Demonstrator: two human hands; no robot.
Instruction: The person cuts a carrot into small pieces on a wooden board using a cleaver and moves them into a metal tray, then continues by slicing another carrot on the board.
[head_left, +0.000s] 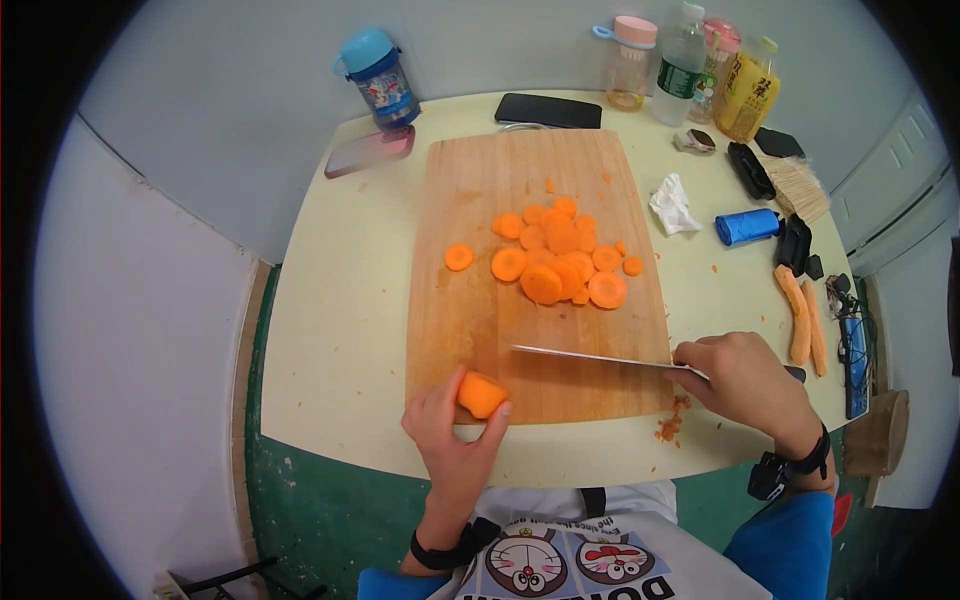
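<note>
My left hand (455, 425) pinches a short carrot piece (483, 396) between thumb and fingers at the near left corner of the wooden cutting board (460, 330). On the right, my right hand (740, 380) is closed round the handle of a knife (600, 358), whose handle is mostly hidden by the fingers. The blade points left over the near part of the board, apart from the carrot piece. Round carrot slices (560, 235) lie in an overlapping pile on the middle of the board, with one slice (459, 257) separate to the left.
Two peeled carrots (795, 315) lie at the table's right side, near a blue roll (747, 227) and crumpled tissue (675, 204). Bottles (679, 70) stand at the back right, a blue flask (383, 85) at the back left. Phones (548, 111) lie behind the board.
</note>
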